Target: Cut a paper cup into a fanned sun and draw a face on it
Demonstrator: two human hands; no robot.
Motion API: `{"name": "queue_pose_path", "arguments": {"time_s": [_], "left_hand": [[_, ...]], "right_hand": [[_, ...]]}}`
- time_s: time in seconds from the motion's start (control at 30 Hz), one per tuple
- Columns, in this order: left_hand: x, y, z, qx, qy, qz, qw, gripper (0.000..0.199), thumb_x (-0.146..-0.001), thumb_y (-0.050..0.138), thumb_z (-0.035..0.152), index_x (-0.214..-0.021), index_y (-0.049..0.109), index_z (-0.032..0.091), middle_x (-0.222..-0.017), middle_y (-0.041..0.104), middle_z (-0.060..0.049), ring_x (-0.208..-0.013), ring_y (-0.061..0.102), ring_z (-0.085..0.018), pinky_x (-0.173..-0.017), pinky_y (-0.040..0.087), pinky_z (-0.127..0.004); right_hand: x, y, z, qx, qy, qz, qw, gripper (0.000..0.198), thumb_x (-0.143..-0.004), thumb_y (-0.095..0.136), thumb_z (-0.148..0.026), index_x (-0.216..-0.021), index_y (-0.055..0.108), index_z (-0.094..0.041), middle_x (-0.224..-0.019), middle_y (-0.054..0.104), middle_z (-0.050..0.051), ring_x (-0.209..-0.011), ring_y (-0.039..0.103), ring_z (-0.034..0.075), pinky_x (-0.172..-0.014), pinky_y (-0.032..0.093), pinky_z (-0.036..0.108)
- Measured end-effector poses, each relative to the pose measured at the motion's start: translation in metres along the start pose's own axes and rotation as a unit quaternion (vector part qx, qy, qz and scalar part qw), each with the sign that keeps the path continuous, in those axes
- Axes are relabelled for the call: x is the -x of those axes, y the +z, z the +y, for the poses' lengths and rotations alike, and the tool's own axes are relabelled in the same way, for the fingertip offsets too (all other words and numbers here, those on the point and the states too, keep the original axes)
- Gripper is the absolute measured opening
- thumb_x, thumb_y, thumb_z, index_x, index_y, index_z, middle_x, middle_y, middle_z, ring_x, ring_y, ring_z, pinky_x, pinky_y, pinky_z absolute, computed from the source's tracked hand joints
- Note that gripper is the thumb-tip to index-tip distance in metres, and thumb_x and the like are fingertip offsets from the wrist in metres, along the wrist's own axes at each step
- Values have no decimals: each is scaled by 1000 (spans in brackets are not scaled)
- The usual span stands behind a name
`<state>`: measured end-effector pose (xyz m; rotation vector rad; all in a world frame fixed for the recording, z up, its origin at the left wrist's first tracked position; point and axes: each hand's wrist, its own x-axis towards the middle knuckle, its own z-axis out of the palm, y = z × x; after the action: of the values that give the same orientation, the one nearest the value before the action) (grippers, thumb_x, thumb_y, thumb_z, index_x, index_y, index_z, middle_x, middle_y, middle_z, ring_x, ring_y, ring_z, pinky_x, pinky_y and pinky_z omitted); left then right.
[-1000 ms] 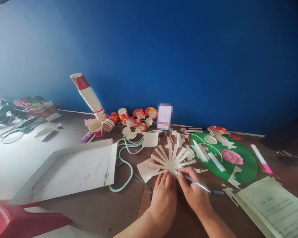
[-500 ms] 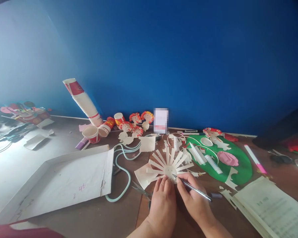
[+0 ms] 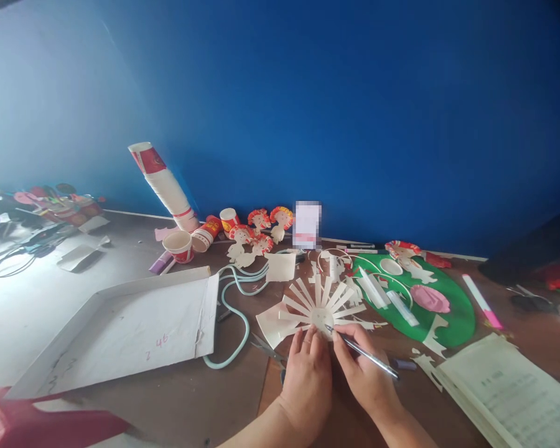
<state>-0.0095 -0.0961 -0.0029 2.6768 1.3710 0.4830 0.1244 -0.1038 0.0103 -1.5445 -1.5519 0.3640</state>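
Paper cut-out (image 3: 323, 313): on the table (image 3: 214, 404), strips cut, eyes marked.
Right hand (image 3: 366, 370): our fingers grip the pen (image 3: 372, 356), tip at its centre.
Left hand (image 3: 307, 376): fingers on its edge; whether pinching, we cannot tell.
Drawing: unfinished, we judge.

Tray (image 3: 121, 333) left of cut cup (image 3: 322, 316), book (image 3: 504, 379) right, figures (image 3: 279, 231) behind

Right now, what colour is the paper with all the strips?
The paper is creamy white on top, best seen in the head view.
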Motion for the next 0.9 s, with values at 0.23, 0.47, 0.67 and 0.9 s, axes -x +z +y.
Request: {"name": "queue_pose_path", "arguments": {"time_s": [0.23,0.47,0.67,0.9], "left_hand": [[1,1,-1,-10,4,16,1000,45,-80,46,15,-125,54,11,-116,60,-14,-120,47,-27,-108,32,-45],[1,0,-2,-24,12,21,999,40,-81,46,16,-120,57,14,-115,60,-12,-117,49,-26,-108,33,-44],[4,2,-5,5,-6,25,1000,43,-82,40,9,-122,55,14,-121,59,-9,-121,47,-21,-111,27,-41],[2,-7,-3,32,-26,0,999,46,-83,38,7,-125,53,15,-119,59,-7,-121,46,-23,-110,30,-41]], "right_hand": [[-1,-2,-2,-8,-6,20,1000,10,-89,53,-31,-91,57,-23,-80,69,4,-69,67,19,-64,55,29],[-1,-3,5,-25,4,65,998,13,-89,54,-30,-98,57,-21,-87,67,7,-75,65,18,-65,54,29],[-7,-6,9,-70,52,130,988,21,-89,54,-32,-105,57,-20,-98,64,11,-86,64,21,-74,55,35],[-5,-2,14,-104,63,151,981,24,-90,52,-32,-109,55,-18,-99,63,11,-86,64,21,-71,56,34]]}}
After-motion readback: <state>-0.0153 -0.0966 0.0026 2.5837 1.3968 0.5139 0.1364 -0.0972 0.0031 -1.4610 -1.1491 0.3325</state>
